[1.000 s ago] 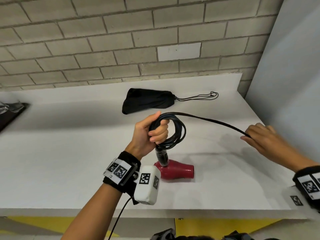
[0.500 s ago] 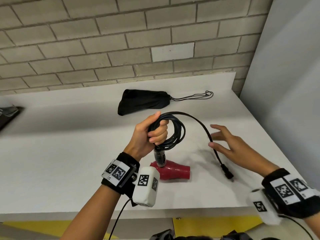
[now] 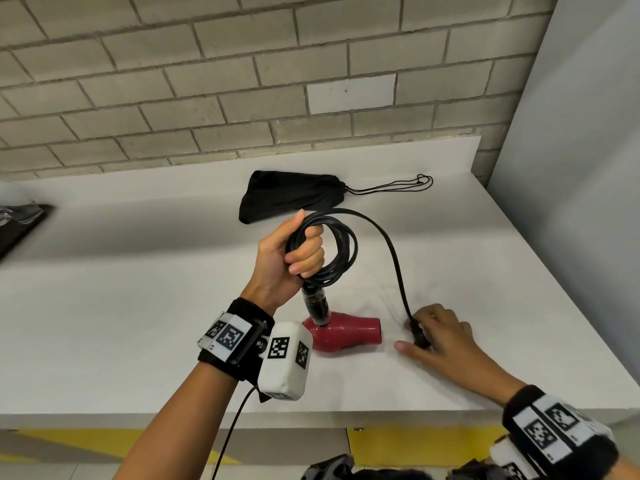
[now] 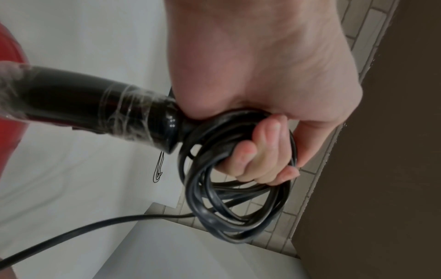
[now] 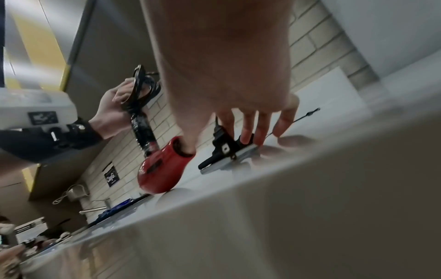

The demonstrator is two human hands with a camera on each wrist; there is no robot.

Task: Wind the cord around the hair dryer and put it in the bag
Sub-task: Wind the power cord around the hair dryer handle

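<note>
The red hair dryer [image 3: 346,332] lies on the white table [image 3: 138,306] with its black handle [image 3: 316,304] pointing up. My left hand [image 3: 304,251] grips several loops of the black cord [image 3: 341,251] bunched at the handle's top; the left wrist view shows my fingers curled through the cord coil [image 4: 238,207]. The free length arcs right and down to the plug [image 3: 419,336] on the table. My right hand [image 3: 426,327] sits over the plug, fingertips [image 5: 245,138] touching it, thumb spread apart toward the dryer's nozzle. The black drawstring bag [image 3: 291,195] lies flat behind.
The bag's drawstring [image 3: 398,185] trails right toward a grey side wall [image 3: 571,168]. A brick wall backs the table. A dark object [image 3: 20,223] sits at the far left edge. The table's front edge runs just below my wrists.
My right hand let the stretched cord go, and the cord's end dropped onto the table. The hand then came down and inward onto the plug. The left hand kept its grip.
</note>
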